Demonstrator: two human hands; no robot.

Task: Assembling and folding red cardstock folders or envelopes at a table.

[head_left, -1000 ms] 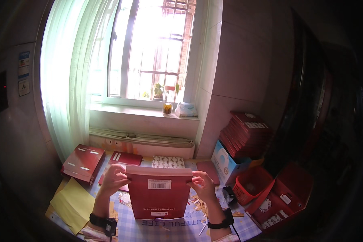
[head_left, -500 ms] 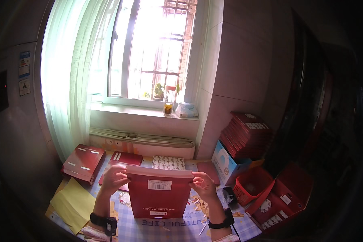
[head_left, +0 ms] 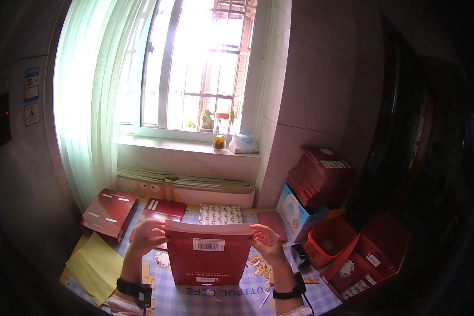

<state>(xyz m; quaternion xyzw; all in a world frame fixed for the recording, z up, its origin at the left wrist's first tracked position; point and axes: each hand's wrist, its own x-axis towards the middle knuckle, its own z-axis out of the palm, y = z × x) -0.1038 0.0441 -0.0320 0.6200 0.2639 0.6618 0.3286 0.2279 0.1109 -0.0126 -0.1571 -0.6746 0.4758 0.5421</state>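
A red cardboard box (head_left: 210, 262) stands upright in front of me on the checked tablecloth (head_left: 231, 301), with a barcode label near its top and a smaller label low down. At its upper left corner my left hand (head_left: 149, 238) pinches the pale top edge between thumb and fingers. My right hand (head_left: 266, 242) grips the upper right corner in the same way. Both wrists wear black bands. Whatever is inside or behind the box is hidden from this view.
A closed red box (head_left: 106, 209) and yellow paper (head_left: 96, 269) lie at left. Behind are a red folder (head_left: 166, 207) and a patterned card (head_left: 219, 214). At right are a stack of red folders (head_left: 321, 176) on a blue box (head_left: 294, 216), a red basket (head_left: 321, 253) and an opened red box (head_left: 366, 260).
The top edge of the box has dipped slightly, and both hands have come down a little with it. Their hold on its corners is the same.
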